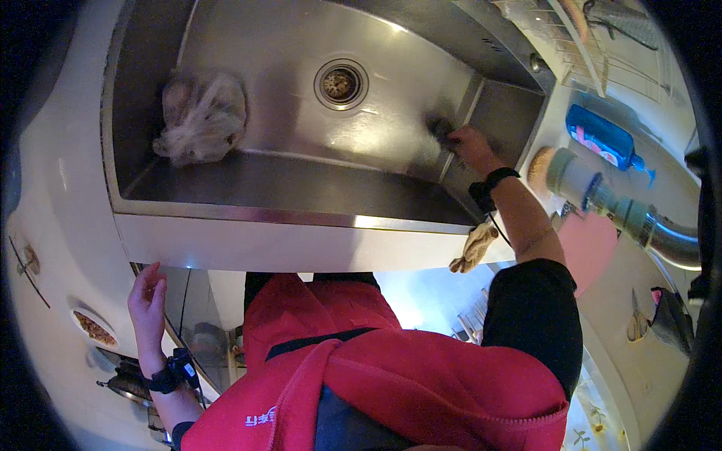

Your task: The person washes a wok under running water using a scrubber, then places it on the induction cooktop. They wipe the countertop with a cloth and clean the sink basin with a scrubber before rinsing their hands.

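My right hand [472, 147] reaches into a stainless steel sink [271, 217] and grips a dark scrubber [441, 128], perhaps a scouring pad, against the basin floor near the right wall. My left hand [148, 299] is held outside the sink, by the counter's front edge at the lower left, fingers loosely curled and nothing in them. A knotted translucent plastic bag [203, 118] with contents I cannot make out lies in the basin's left part. Near the middle of the floor is the drain [340, 84], with a strainer inside.
A brown cloth or glove [475, 247] hangs over the front edge. To the right are a blue pump bottle [601, 137], a round-headed brush [542, 169], a pink sheet [588, 248], scissors [637, 324] and a wire rack [586, 62]. A bowl of food [95, 328] stands at the left.
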Motion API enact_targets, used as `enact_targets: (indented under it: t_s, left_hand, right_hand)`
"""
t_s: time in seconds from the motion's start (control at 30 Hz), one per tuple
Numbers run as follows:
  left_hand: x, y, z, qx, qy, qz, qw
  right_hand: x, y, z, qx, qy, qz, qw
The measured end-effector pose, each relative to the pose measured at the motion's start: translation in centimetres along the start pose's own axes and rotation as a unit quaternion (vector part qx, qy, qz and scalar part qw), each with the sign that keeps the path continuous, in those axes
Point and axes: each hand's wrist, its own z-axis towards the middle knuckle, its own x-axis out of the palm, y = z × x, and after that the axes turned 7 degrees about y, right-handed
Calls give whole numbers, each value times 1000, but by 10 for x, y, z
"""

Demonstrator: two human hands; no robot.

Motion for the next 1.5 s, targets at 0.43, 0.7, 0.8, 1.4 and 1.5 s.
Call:
enact_targets:
  t_s: [0.43, 0.7, 0.8, 1.4, 1.5]
  left_hand:
    - [11, -13, 8, 42, 10, -9, 999]
    - [6, -36, 3, 52, 6, 16, 999]
    - [11, -38, 1, 56, 3, 7, 998]
    - [10, -49, 4, 57, 7, -20, 998]
    - [8, -60, -1, 86, 21, -11, 996]
  right_hand:
    - [-19, 93, 101, -72, -156, 163, 972]
    - [-49, 45, 50, 289, -285, 260, 876]
    - [-40, 29, 81, 322, -326, 204, 865]
    - [-68, 101, 157, 7, -430, 176, 886]
    - [-31, 167, 166, -242, -321, 155, 903]
